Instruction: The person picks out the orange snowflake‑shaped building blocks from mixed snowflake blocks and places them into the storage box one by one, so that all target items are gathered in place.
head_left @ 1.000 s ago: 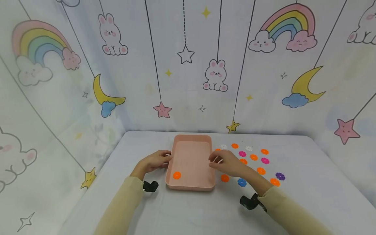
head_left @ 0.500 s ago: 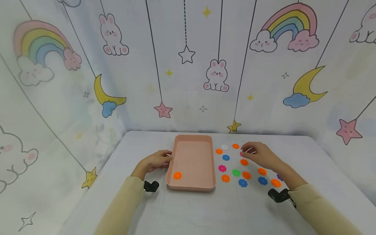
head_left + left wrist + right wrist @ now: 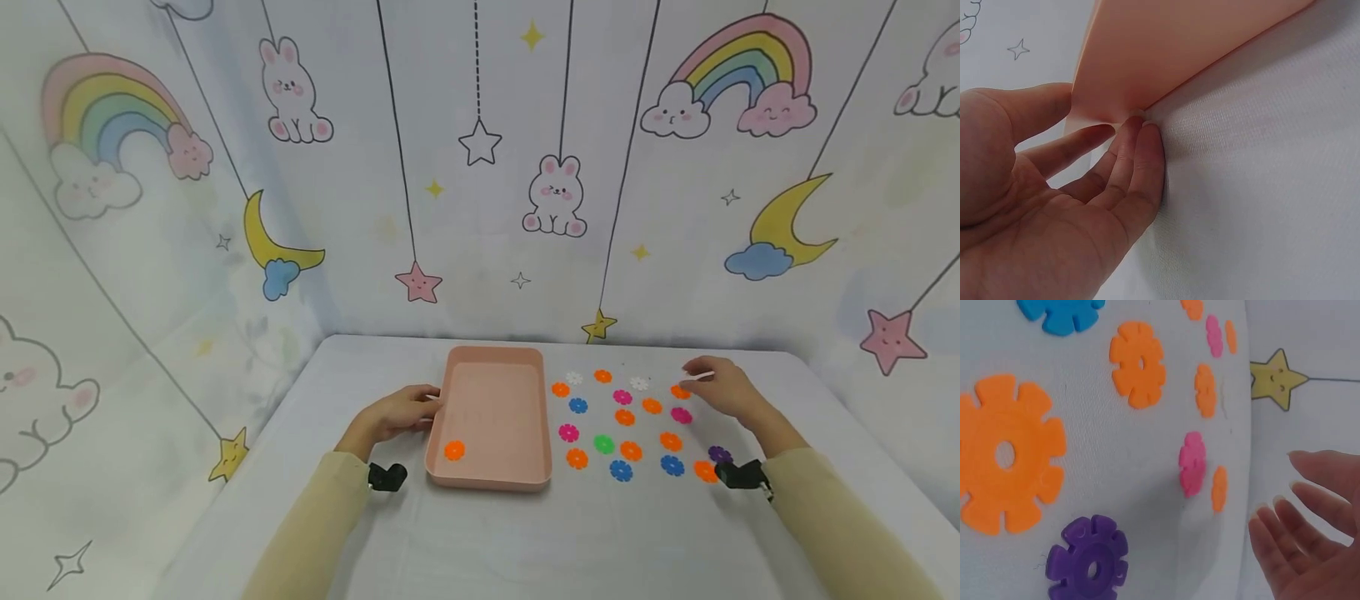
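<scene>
A shallow pink tray point(image 3: 491, 425) lies on the white table, with one orange notched plastic disc point(image 3: 454, 451) inside near its front left corner. My left hand point(image 3: 397, 412) holds the tray's left side. In the left wrist view, the thumb of my left hand point(image 3: 1066, 175) meets the rim and the other fingers touch the wall's lower edge. Over the far right of the scattered discs hovers my right hand point(image 3: 723, 387), fingertips near an orange disc point(image 3: 679, 392). The right wrist view shows its fingers loosely bent and apart, holding nothing.
Several discs lie spread right of the tray, among them a green disc point(image 3: 603, 444), a blue disc point(image 3: 672, 466), a pink disc point(image 3: 681, 415), a white disc point(image 3: 639, 383) and a purple disc point(image 3: 1088, 559). A patterned cloth point(image 3: 480, 208) rises behind the table.
My right hand has moved from above the tray's right edge, over the scattered discs, to the far right. My left hand has stayed at the tray's side.
</scene>
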`<state>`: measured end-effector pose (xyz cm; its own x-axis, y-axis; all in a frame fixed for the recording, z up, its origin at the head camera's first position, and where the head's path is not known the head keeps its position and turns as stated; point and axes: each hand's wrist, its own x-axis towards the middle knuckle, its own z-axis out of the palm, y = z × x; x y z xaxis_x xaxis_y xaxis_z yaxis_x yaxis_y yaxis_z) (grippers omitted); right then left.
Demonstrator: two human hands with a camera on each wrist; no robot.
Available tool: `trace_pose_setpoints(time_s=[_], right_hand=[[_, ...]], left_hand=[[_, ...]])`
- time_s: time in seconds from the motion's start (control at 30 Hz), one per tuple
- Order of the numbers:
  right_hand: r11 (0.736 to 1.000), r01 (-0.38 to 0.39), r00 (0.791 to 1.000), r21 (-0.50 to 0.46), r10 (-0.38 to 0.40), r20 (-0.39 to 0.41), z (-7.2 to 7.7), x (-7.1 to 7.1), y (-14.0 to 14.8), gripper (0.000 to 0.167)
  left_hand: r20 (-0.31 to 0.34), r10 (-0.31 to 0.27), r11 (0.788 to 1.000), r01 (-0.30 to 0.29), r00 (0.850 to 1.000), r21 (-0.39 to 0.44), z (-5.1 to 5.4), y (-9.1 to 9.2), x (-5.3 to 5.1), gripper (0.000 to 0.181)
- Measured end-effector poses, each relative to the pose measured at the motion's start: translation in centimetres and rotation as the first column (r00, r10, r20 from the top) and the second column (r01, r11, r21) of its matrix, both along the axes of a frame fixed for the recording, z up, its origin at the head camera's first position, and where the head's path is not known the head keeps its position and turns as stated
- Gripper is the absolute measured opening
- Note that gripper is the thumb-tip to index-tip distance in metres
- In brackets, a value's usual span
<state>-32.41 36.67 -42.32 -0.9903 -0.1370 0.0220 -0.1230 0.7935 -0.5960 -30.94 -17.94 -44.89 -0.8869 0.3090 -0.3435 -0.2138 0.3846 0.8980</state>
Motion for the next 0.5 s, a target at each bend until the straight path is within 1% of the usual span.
trace_pose_setpoints(time_s=[0.1,0.2,0.3,0.5], right_hand=[[0.999,0.029,0.998,0.014,-0.030,0.052,-1.1,-0.7,1.0,0.052],[0.999,0.049,0.992,0.010,-0.049,0.119,-1.9,-1.3,1.7,0.056],[0.998,0.062,0.985,-0.012,-0.060,0.165,-2.3,-1.5,1.9,0.059],[0.997,0.060,0.984,-0.041,-0.052,0.171,-2.5,-1.5,1.7,0.059]], left_hand=[[0.000,0.002,1.000,-0.002,1.000,-0.007,0.1,0.1,0.1,0.048],[0.002,0.007,1.000,-0.007,1.000,-0.007,0.1,0.1,0.2,0.048],[-0.002,0.006,1.000,-0.006,1.000,-0.009,0.2,0.2,0.2,0.048],[0.004,0.015,1.000,-0.015,1.000,0.001,0.2,0.2,0.2,0.049]])
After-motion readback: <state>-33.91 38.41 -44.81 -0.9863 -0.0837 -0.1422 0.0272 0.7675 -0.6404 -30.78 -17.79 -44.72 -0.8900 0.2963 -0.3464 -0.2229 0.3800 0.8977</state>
